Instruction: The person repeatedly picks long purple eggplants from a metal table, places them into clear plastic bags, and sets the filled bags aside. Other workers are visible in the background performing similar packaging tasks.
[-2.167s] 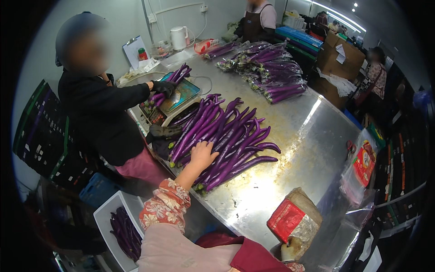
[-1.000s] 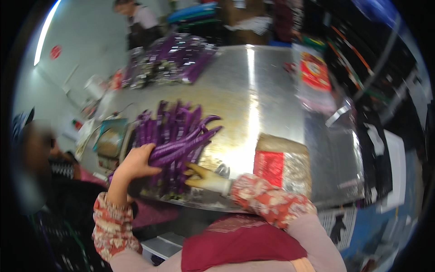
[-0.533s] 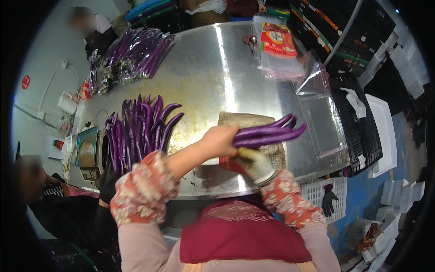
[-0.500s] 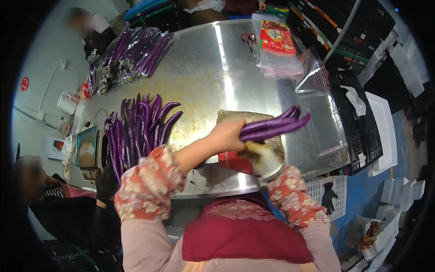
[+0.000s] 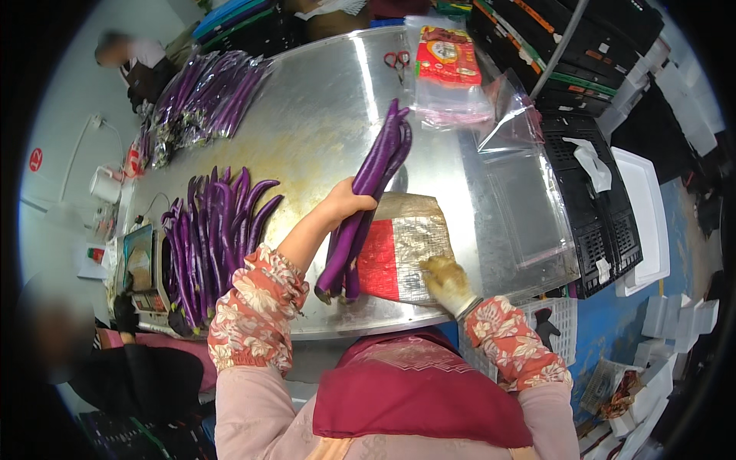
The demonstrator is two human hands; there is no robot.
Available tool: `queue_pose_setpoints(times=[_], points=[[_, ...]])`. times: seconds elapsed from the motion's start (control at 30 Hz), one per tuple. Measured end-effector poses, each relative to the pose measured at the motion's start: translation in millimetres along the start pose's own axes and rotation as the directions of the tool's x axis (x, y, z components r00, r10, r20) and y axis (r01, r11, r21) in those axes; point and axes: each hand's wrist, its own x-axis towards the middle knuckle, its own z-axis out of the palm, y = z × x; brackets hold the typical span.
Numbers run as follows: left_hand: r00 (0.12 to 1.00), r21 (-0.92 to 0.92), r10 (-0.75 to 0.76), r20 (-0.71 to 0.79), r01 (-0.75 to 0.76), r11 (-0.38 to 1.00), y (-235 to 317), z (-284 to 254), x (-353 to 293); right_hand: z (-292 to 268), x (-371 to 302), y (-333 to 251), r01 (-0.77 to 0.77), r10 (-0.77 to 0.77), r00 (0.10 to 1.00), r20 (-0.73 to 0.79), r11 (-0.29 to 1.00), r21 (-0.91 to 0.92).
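My left hand (image 5: 346,202) is wrapped round a few long purple eggplants (image 5: 377,162), gripping them at mid-length. They slant with stem ends toward me, over the left side of a flattened woven sack (image 5: 418,238) in red and silvery tan. On the sack's near right part rests my right hand (image 5: 448,285) in a stained work glove, fingers apart from the eggplants and holding nothing. Left of my left forearm lies a pile of loose eggplants (image 5: 211,238), stems mostly toward the near edge.
Bagged eggplants (image 5: 203,96) lie at the table's far left. Clear plastic bags with a red print (image 5: 448,65) and red-handled scissors (image 5: 396,61) are at the far right. Black crates (image 5: 590,199) stand beyond the right edge. A scale (image 5: 142,264) and a black-gloved co-worker (image 5: 126,314) are at left.
My left hand has swung the eggplants from pointing right to nearly upright in the picture, and moved left. My right hand has drawn away from them, down onto the sack.
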Motion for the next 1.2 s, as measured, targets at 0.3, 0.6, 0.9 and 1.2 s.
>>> queue_pose_setpoints(times=[0.3, 0.6, 0.9, 1.2], points=[[0.905, 0.826, 0.333, 0.264, -0.390, 0.406, 25.2, 103.3, 11.7, 43.9, -19.0, -29.7, 0.198, -0.161, 0.977, 0.141, 0.929, -0.312], [0.790, 0.819, 0.425, 0.441, -0.548, 0.168, -63.1, 152.5, 19.9, 49.0, -15.4, -36.0, 0.179, -0.137, 0.972, 0.193, 0.959, -0.221], [0.821, 0.796, 0.373, 0.432, -0.541, 0.270, -55.3, 94.1, -1.6, 79.6, 6.2, -45.9, 0.227, -0.195, 0.974, 0.116, 0.851, -0.474], [0.788, 0.602, 0.401, -0.468, -0.048, 0.797, -106.4, -41.2, 31.7, 75.3, 8.6, -46.9, 0.240, -0.233, 0.970, 0.067, 0.883, -0.403]])
